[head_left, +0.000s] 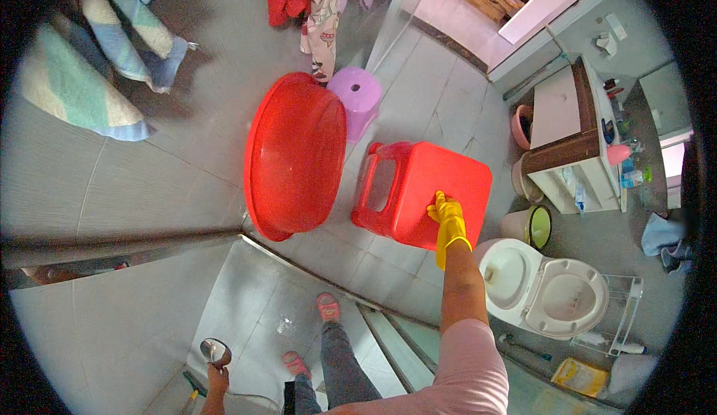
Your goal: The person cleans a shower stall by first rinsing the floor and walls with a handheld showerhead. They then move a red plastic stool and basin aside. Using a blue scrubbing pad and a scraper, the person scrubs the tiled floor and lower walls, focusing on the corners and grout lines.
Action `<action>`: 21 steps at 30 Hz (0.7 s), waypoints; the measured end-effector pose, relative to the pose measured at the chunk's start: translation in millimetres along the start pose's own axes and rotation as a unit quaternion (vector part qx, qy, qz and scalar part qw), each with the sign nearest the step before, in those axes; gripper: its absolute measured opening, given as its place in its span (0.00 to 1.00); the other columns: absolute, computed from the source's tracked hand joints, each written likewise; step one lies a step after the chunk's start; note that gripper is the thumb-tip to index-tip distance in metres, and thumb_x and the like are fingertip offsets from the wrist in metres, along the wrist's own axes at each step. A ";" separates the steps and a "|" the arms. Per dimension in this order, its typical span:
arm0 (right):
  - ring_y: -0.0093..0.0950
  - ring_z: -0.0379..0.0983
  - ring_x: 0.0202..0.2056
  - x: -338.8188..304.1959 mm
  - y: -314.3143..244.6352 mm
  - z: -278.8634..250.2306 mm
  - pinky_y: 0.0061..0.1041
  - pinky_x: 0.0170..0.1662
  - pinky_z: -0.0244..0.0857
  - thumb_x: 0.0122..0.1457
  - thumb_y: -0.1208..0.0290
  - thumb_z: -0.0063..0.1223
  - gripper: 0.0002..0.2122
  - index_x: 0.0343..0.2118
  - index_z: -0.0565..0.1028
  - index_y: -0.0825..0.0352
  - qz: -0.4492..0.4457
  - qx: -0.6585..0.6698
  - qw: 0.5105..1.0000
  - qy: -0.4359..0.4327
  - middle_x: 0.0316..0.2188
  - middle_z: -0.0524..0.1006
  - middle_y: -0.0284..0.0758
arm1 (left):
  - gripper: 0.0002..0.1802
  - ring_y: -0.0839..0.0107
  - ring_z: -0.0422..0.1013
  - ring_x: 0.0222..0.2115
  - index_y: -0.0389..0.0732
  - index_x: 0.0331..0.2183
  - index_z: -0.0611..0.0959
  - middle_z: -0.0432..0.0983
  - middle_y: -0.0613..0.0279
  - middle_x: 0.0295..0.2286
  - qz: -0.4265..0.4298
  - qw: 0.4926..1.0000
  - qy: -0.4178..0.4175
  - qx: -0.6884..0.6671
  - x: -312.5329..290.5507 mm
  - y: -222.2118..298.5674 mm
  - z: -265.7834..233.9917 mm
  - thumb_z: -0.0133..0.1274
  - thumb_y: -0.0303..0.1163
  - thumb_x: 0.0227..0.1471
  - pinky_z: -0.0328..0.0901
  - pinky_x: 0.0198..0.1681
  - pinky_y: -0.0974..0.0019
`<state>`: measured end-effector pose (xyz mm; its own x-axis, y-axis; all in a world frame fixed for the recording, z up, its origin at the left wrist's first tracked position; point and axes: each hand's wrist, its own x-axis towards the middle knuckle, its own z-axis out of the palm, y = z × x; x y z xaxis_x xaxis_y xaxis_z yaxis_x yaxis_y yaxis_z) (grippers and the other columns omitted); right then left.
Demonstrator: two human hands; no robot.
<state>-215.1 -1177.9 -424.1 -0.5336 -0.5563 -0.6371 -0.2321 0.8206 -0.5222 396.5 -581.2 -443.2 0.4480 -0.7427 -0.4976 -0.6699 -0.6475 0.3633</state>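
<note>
So from the head view: one big red stool [422,194], one small purple stool [357,100] and one red basin [295,153] tipped up on its rim against the wall. My right hand [447,219], in a yellow glove, has its fingers clenched on the red stool's near edge. The stool lies tipped on the tiled floor [441,94], seat facing me, long axis running left to right, handle slot toward the basin. Toilet [549,288] sits just right of my arm; open floor beyond the stool. My left hand [217,378] grips a shower head [214,351].
</note>
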 end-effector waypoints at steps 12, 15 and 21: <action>0.33 0.73 0.22 53.1 36.0 17.7 0.27 0.24 0.69 0.55 0.59 0.47 0.16 0.39 0.66 0.67 -0.145 0.139 0.978 -0.051 0.24 0.76 0.41 | 0.18 0.49 0.67 0.37 0.28 0.35 0.65 0.68 0.40 0.33 -0.003 0.995 -0.069 -0.071 15.5 13.2 -14.4 0.51 0.28 0.43 0.61 0.42 0.58; 0.36 0.66 0.42 -68.3 -5.3 58.1 0.30 0.41 0.64 0.51 0.60 0.50 0.22 0.47 0.64 0.67 -0.273 0.012 0.952 -0.141 0.43 0.68 0.44 | 0.16 0.51 0.68 0.36 0.29 0.34 0.65 0.68 0.42 0.33 -0.007 1.000 -0.023 0.013 -16.1 11.3 -6.7 0.51 0.26 0.42 0.61 0.41 0.59; 0.46 0.43 0.58 -168.2 -59.5 153.2 0.35 0.59 0.41 0.45 0.55 0.56 0.40 0.57 0.49 0.64 -0.397 -0.122 0.899 -0.141 0.57 0.49 0.50 | 0.20 0.52 0.68 0.36 0.27 0.36 0.64 0.68 0.42 0.32 -0.010 0.998 -0.051 0.021 -2.1 10.6 -6.2 0.51 0.26 0.42 0.62 0.40 0.61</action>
<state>13.0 -1153.2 -372.7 0.0980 -0.9619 -0.2553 -0.6383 0.1361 -0.7577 392.1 -587.5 -433.4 0.4003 -0.7076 -0.5822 -0.6863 -0.6526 0.3212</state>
